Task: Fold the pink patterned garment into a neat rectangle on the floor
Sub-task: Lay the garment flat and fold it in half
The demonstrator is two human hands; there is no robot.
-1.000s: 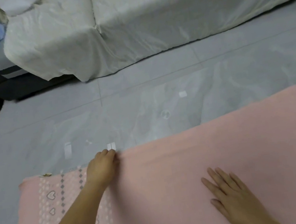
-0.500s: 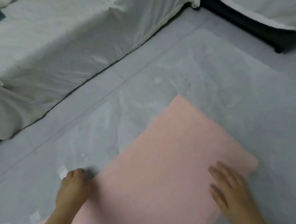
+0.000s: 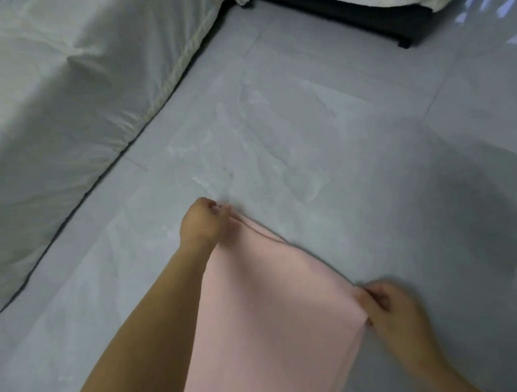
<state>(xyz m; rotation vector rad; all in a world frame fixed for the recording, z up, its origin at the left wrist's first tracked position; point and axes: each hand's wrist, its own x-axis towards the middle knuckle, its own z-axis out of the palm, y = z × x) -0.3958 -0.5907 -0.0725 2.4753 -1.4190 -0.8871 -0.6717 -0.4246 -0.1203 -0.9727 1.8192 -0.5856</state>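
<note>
Hands are gripping a soft, plain pink fabric garment (image 3: 267, 312) at two corners.
Your left hand (image 3: 202, 224) is pinching one corner with curled fingers, and your right hand (image 3: 390, 310) is pinching the other. The cloth is stretching between them above the glossy grey tiled floor (image 3: 344, 149).
</note>
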